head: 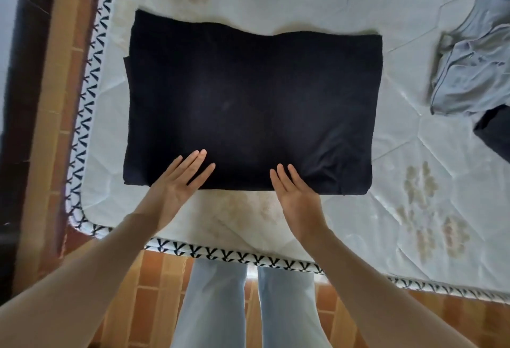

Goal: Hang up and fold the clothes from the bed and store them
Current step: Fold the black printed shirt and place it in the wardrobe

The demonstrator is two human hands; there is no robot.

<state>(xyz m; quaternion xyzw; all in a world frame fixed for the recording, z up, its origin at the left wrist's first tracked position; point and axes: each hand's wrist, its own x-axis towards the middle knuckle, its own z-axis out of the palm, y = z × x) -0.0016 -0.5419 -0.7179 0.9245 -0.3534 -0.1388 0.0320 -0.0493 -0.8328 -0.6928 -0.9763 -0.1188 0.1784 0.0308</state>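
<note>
Soft, even daylight washes the mattress (303,3) bright; edges bow from the wide lens, and corners smear, perhaps motion blur.

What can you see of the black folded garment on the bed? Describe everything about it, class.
The black garment is a plain dark cloth, matte and soft-looking, folded into a rough rectangle and lying flat on the white quilted mattress near its corner. Its far edge dips slightly; a few creases show at the near right corner. The left hand and right hand, fingers straight, reach onto its near edge. It lies apart from the grey garment to its right.
</note>
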